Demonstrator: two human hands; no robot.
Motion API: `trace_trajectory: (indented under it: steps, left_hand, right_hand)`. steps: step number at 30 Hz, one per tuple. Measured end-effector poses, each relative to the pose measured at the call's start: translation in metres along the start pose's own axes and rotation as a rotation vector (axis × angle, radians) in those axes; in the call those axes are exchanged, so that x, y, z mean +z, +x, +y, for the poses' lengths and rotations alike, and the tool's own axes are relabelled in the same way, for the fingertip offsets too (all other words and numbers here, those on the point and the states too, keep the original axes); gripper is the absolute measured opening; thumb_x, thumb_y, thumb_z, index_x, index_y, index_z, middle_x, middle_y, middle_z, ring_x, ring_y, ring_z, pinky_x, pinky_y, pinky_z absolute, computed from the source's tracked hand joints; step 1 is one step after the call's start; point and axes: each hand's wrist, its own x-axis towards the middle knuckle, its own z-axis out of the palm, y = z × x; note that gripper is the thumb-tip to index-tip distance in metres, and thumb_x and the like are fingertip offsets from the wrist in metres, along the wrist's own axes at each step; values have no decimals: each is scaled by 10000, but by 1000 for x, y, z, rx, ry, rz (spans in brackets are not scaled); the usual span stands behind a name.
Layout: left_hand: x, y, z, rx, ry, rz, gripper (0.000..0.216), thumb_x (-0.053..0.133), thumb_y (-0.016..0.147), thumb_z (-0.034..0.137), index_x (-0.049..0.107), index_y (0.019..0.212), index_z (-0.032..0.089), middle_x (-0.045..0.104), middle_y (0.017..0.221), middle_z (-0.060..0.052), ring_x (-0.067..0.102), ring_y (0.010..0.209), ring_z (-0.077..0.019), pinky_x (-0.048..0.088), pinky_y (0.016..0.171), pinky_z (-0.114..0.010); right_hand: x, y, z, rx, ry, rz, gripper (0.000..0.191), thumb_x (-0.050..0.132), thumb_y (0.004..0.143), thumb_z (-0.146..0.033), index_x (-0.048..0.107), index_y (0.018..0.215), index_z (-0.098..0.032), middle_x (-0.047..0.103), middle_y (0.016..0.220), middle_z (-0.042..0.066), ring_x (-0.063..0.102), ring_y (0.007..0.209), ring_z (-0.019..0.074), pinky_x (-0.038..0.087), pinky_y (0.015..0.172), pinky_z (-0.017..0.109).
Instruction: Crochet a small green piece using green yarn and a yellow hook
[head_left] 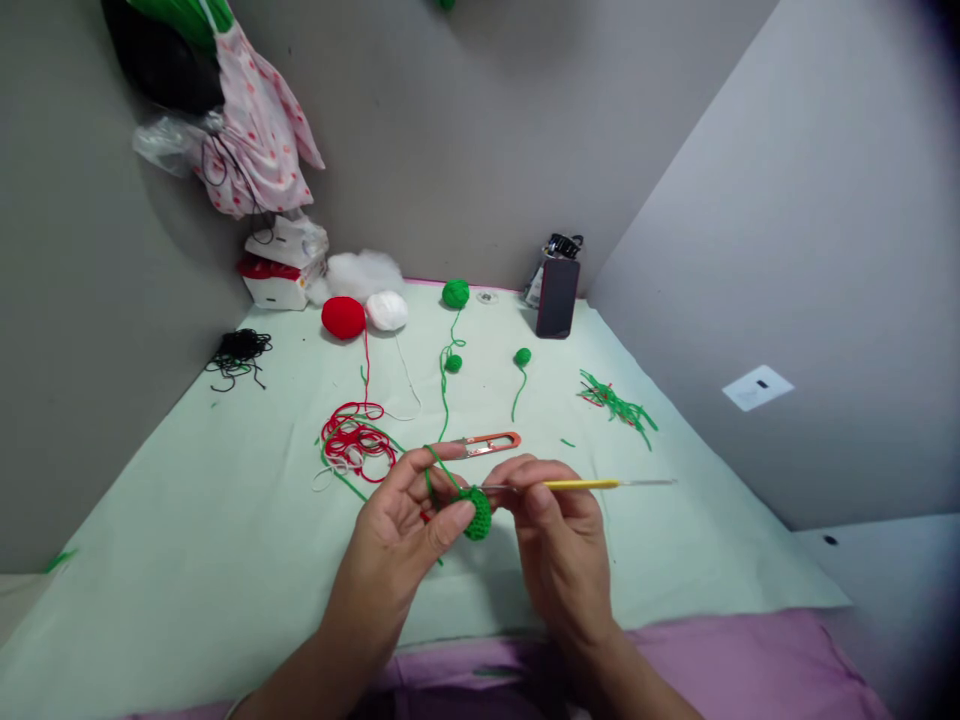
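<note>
Between thumb and fingers, my left hand (409, 520) pinches a small green crochet piece (478, 520). Green yarn runs over its raised index finger down to the piece. My right hand (559, 530) grips a crochet hook (585, 485) with a yellow handle and metal ends. The hook's left end meets the top of the green piece; its other end points right. Just beyond my hands lie orange thread snips (491, 443). The strand leads back toward a green yarn ball (455, 293) at the far side of the table.
A red yarn ball (343, 318) and a white yarn ball (387, 311) sit at the back left near white stuffing (364, 272). Tangled red yarn (356, 440) lies left of centre. Green scraps (619, 405) are on the right. A phone (558, 298) leans upright at the back.
</note>
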Motion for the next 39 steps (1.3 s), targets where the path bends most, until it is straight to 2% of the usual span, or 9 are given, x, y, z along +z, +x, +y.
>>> trace_trajectory:
  steps: [5,8,14,24,35,39]
  left_hand:
    - [0,-1,2,-14,5,6,435,905,859,268,747,1264,248,724,878,16,681,837,-157,543,792,-271]
    - [2,-2,4,-1,46,11,436,899,853,258,742,1259,246,716,860,20,674,825,-160,543,787,-279]
    - [10,-5,10,27,131,135,424,878,834,227,747,1237,248,697,829,32,664,824,-173,535,802,-294]
    - [9,-4,12,34,191,140,463,885,813,229,745,1254,258,680,814,42,676,825,-175,539,820,-302]
    - [3,-1,6,77,228,118,545,898,829,281,707,1339,281,669,815,51,692,874,-190,549,912,-329]
    - [3,-2,6,76,261,125,589,899,840,286,698,1393,293,666,830,50,690,910,-187,520,997,-338]
  right_hand:
    - [-3,4,-4,44,44,-29,143,773,1009,-361,838,932,-260,785,852,7,738,789,127,627,726,229]
    - [-8,3,-6,-12,-66,-68,144,740,1034,-339,833,965,-254,787,873,20,737,816,146,622,752,261]
    - [-13,2,-8,-139,-245,-103,159,672,1074,-288,825,1036,-271,791,887,33,723,863,184,600,783,320]
    - [-14,3,-9,-178,-251,-111,138,689,1061,-268,822,1028,-263,807,887,39,742,859,194,605,780,338]
    - [-9,6,-18,-206,-377,-125,165,691,1055,-291,835,995,-240,811,845,57,757,819,213,631,737,359]
    - [-7,6,-21,-235,-451,-149,164,689,1057,-276,843,1004,-258,813,851,48,753,819,203,623,745,349]
